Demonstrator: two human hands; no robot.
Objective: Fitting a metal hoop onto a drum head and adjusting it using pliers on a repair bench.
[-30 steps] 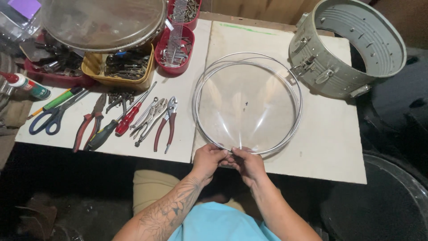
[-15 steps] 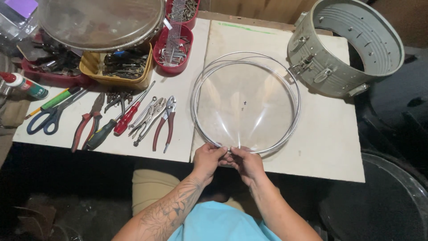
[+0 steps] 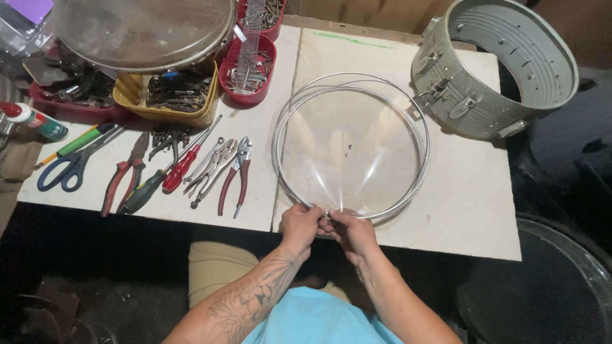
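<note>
Hands (image 3: 328, 226) pinching clear drumhead (image 3: 350, 150) rim; pliers (image 3: 233, 175) left, shell (image 3: 491, 67) right

Clear drum head (image 3: 350, 153): round, transparent film set in a thin metal hoop (image 3: 422, 167), small dark mark near centre. Lies flat on the pale counter (image 3: 465, 210), near edge just short of the counter's front edge. Film glossy, with light streaks fanning out from the near rim. A 2nd thin ring shows at the far rim, slightly offset. Both hands pinch the near rim side by side: left hand (image 3: 301, 225), right hand (image 3: 352, 233).
</note>
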